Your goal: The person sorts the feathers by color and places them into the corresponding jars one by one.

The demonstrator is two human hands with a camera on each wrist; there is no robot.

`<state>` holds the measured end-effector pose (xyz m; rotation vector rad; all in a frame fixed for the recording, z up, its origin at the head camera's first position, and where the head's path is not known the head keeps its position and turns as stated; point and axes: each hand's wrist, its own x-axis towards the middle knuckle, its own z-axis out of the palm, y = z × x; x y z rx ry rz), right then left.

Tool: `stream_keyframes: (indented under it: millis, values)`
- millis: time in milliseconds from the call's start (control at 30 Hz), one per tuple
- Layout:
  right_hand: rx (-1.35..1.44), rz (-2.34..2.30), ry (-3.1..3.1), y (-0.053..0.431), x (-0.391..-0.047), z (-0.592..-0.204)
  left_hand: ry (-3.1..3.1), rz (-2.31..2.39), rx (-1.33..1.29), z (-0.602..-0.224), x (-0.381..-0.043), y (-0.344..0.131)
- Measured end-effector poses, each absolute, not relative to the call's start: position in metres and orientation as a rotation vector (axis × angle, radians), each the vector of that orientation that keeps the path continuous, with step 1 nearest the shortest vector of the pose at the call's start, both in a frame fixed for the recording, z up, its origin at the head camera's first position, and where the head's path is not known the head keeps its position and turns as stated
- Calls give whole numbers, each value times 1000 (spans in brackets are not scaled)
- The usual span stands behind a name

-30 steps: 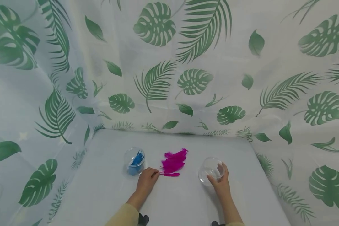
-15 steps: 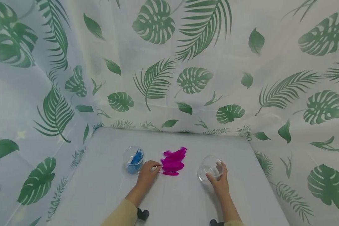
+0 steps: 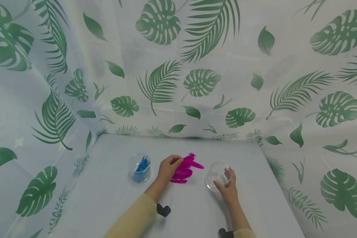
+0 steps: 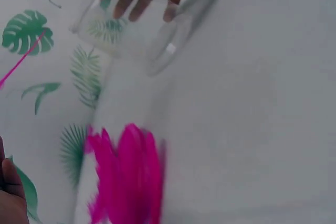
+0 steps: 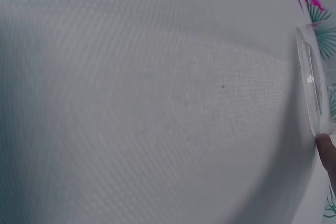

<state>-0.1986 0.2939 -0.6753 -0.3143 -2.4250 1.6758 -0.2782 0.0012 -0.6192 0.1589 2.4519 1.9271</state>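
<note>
My left hand pinches a magenta feather between thumb and fingertips, over the pile of magenta feathers on the white table. The feather's tip points right. In the left wrist view part of my left hand shows at the left edge, a thin magenta stem above it, and the pile lies below. My right hand grips a clear plastic cup around its side, thumb toward me. In the right wrist view only the cup's edge and one finger show.
Left of the pile stands another clear cup with blue feathers in it. White curtains printed with green leaves hang behind and at the sides of the table.
My left hand has moved up and right from the quill ends of the pile and has lifted one magenta feather. My right hand still holds the clear cup in much the same place.
</note>
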Motion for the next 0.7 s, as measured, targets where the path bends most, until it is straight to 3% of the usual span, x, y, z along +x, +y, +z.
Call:
stream_keyframes:
  millis: [333, 700]
  values:
    - [-306, 1664, -2416, 294, -199, -676, 2467, 1771, 353, -582, -286, 70]
    - [-312, 1675, -2431, 295, -198, -675, 2640, 1511, 387, -596, -278, 121]
